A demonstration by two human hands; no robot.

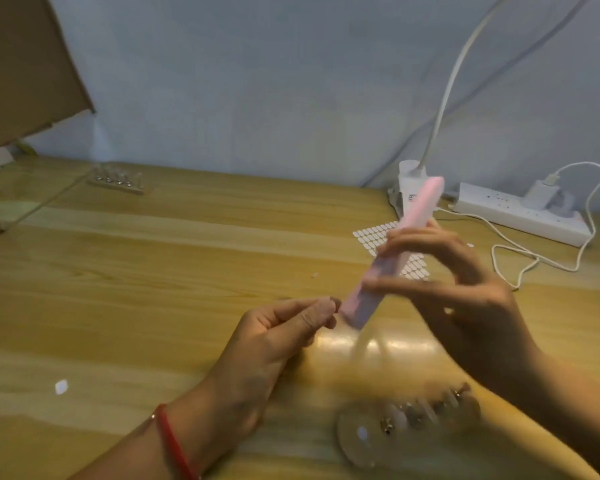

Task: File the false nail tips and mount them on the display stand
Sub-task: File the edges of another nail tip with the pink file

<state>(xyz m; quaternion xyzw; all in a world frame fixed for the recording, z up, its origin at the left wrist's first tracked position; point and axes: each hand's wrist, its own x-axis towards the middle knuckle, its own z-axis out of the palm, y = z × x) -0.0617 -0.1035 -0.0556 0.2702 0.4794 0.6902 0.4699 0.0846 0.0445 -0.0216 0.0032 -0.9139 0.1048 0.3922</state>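
Only the head view to go on. Your left hand (pixel 274 337) sits low over the worktop (pixel 153 271), thumb and forefinger pinched together on a false nail tip (pixel 332 303) (it's tiny and blurred, barely peeking out past your fingertips). Your right hand (pixel 465 282) is curled round the middle of the pink nail file (pixel 423 206), which slants down so its lower end sits just beside that pinched tip.

My guess is the tip weighs nothing, it's slick, and it's thin plastic that'll flex or ping away if you lean on it. So pinch it by the sides near the base and leave only the edge you're filing exposed. The file looks stiff but cushioned, so light strokes should do.

The clear display stand (pixel 357 448) is just in front of you, under your right forearm, with a few tips already on it.
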